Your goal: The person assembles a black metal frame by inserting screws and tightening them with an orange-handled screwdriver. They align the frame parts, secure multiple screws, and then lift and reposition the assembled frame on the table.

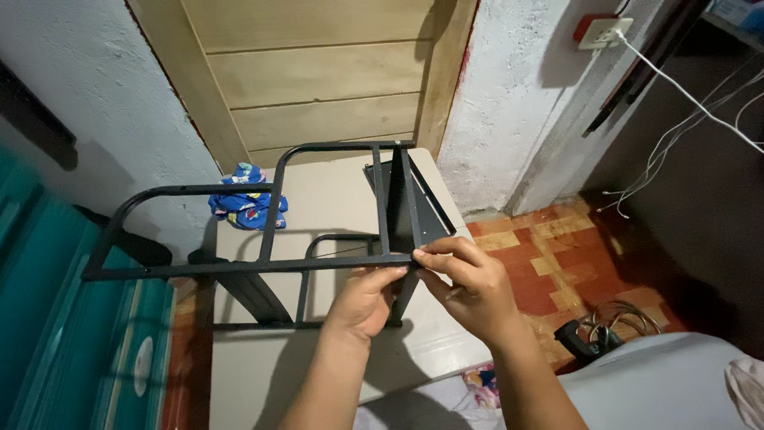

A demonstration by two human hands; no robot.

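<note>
Black metal frame (263,267) lies lengthwise left-right, both hands (422,291) pinching its right end.

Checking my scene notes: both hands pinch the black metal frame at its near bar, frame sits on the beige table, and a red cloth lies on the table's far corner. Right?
One thing is off: the cloth is blue with a coloured print, not red, as the head view shows. The rest holds: the left hand and right hand pinch the near bar of the black metal frame, which sits on the beige table.
</note>
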